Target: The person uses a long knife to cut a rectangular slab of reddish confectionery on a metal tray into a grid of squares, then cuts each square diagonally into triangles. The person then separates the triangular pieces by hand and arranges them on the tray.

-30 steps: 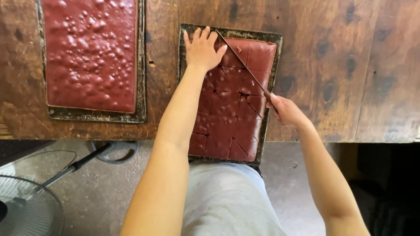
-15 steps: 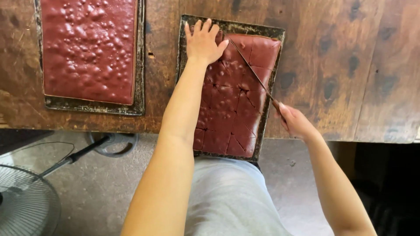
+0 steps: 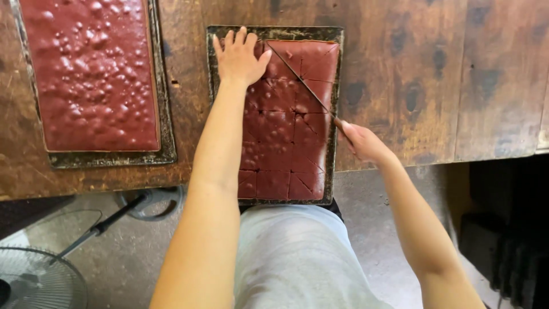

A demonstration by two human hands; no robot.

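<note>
Fingers (image 3: pixel 235 44) of the left hand (image 3: pixel 240 57) are lying spread on the scored reddish-brown slab (image 3: pixel 286 126) in its tray (image 3: pixel 337 68) on the table (image 3: pixel 434 74); right hand (image 3: pixel 361 140) is gripping a long thin knife (image 3: pixel 297 77) whose tip, if slipping, could be nicking that thumb.

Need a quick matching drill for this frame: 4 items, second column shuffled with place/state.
Items
1. left hand
2. right hand
3. uncut slab
4. fan

States
A. on the floor, lower left
B. grips the knife at the tray's right edge
C. flat on the scored slab's far left corner
D. whole, in the left tray

Pairs: 1-C, 2-B, 3-D, 4-A
</note>
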